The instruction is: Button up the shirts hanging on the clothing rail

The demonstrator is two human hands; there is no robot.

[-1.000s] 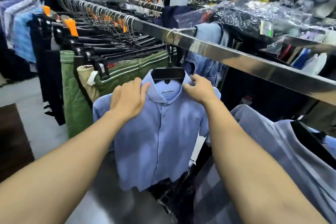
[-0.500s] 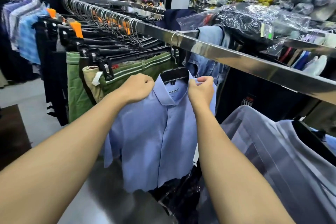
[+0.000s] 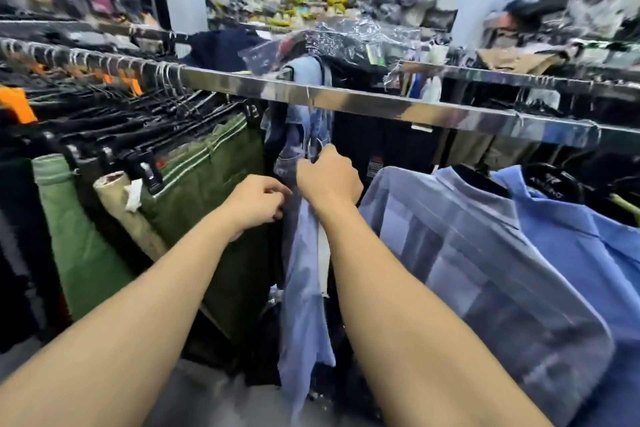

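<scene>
Head view: the pale blue shirt (image 3: 304, 288) hangs edge-on from the rail (image 3: 381, 104), against green trousers (image 3: 207, 184). The right hand (image 3: 329, 177) clamps its collar end. The left hand (image 3: 256, 201), fingers curled, pinches its edge, likely to steady it. 2 shirts (image 3: 485, 253) wait on the right.

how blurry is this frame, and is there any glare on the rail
Head view: motion blur smears the back shelves and the hanger hooks at left; the right hand and light blue shirt are readable; streaky reflections glare along the chrome clothing rail; wide-angle distortion stretches the frame's edges.
</scene>
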